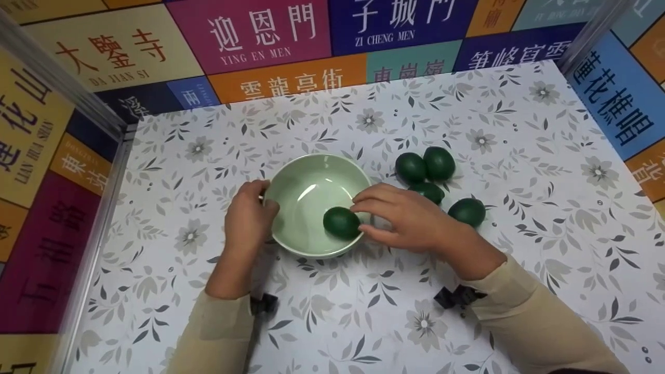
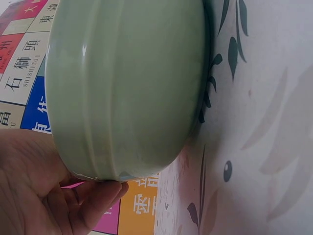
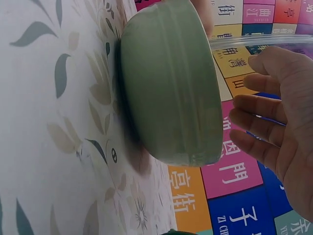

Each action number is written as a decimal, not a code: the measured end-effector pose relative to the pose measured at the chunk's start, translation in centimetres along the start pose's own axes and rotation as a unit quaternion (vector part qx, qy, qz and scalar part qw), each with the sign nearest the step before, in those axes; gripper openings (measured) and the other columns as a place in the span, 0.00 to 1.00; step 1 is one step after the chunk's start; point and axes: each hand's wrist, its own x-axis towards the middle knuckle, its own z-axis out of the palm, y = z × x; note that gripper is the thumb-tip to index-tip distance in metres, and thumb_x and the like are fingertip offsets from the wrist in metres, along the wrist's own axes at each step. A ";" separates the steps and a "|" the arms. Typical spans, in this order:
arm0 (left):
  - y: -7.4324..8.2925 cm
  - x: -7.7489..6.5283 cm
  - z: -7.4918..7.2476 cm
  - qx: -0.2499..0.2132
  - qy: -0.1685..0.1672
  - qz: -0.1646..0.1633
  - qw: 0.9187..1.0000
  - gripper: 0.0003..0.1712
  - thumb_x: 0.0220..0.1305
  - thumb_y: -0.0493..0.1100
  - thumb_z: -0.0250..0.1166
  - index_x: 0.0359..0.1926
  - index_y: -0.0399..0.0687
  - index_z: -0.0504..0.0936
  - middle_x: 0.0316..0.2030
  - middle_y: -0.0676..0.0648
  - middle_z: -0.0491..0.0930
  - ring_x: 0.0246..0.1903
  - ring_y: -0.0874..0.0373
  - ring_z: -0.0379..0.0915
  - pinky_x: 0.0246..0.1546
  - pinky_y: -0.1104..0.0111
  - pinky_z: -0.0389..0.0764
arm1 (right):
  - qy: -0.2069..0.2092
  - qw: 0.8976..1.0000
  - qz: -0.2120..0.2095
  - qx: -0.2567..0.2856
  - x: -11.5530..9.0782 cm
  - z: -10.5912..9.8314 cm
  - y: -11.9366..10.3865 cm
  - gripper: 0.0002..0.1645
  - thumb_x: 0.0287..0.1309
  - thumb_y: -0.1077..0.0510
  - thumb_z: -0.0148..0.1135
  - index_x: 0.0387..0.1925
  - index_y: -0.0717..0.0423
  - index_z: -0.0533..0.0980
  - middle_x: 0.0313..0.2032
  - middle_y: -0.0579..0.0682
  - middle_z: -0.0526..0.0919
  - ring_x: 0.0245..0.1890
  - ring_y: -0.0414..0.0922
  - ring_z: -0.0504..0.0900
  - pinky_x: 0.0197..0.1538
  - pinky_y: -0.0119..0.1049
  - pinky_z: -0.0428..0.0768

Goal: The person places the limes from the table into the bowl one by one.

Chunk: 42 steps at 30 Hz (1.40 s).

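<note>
A pale green bowl (image 1: 306, 176) stands on the table, with one smooth, dark green avocado (image 1: 341, 223) inside against its near right wall. My left hand (image 1: 248, 221) grips the bowl's left side, thumb at the rim; in the left wrist view its fingers (image 2: 100, 203) reach beside the bowl's outer wall (image 2: 132, 88). Over the right rim is my right hand (image 1: 402, 218), fingertips right beside the avocado. From the right wrist view, this hand (image 3: 279, 117) has spread, gently bent fingers and holds nothing. The avocado in the bowl is hidden by the wall there.
Several more dark green avocados lie right of the bowl, including a far one (image 1: 439, 163) and a near one (image 1: 467, 212); my right hand partly covers another (image 1: 428, 192). A floral cloth (image 1: 363, 322) covers the table. Panels with colourful lettering (image 1: 249, 36) border its back and sides.
</note>
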 end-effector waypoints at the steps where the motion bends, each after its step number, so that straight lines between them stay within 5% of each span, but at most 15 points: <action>1: 0.0 0.0 0.0 0.000 0.000 -0.001 1.000 0.27 0.63 0.37 0.61 0.64 0.42 0.80 0.55 0.43 0.83 0.52 0.47 0.82 0.52 0.52 0.81 | 0.005 1.000 -0.005 -0.001 -0.1 -0.1 0.1 0.20 0.65 0.50 0.69 0.54 0.53 0.83 0.55 0.51 0.85 0.58 0.48 0.81 0.62 0.44 0.81; 10: -0.1 0.0 0.2 0.006 0.002 -0.001 1.000 0.27 0.63 0.37 0.61 0.64 0.43 0.80 0.54 0.43 0.83 0.51 0.47 0.82 0.52 0.52 0.81 | 0.034 0.999 -0.024 -0.017 -1.4 -0.9 0.8 0.24 0.63 0.50 0.71 0.57 0.54 0.81 0.57 0.52 0.84 0.58 0.49 0.82 0.59 0.45 0.82; 19: -0.2 0.0 0.2 0.005 -0.006 -0.011 1.000 0.28 0.63 0.37 0.60 0.65 0.43 0.79 0.55 0.44 0.83 0.52 0.48 0.81 0.53 0.53 0.81 | 0.035 0.999 0.011 -0.014 -3.5 -1.8 1.9 0.32 0.61 0.43 0.73 0.62 0.53 0.80 0.60 0.50 0.83 0.61 0.48 0.81 0.61 0.46 0.80; 31: 0.0 -0.1 0.0 0.007 -0.002 -0.013 1.000 0.29 0.62 0.37 0.61 0.65 0.43 0.79 0.54 0.43 0.83 0.51 0.47 0.81 0.53 0.52 0.81 | 0.060 0.998 0.014 -0.008 -5.7 -3.1 3.5 0.41 0.63 0.32 0.64 0.65 0.55 0.77 0.62 0.54 0.81 0.61 0.50 0.80 0.71 0.20 0.63; 42: 0.2 -0.1 0.0 0.003 -0.007 -0.016 1.000 0.28 0.63 0.38 0.61 0.65 0.45 0.79 0.55 0.44 0.82 0.52 0.48 0.81 0.52 0.53 0.81 | 0.046 0.998 0.044 -0.002 -7.8 -4.3 4.7 0.43 0.61 0.33 0.68 0.67 0.57 0.76 0.64 0.56 0.79 0.61 0.54 0.80 0.72 0.18 0.60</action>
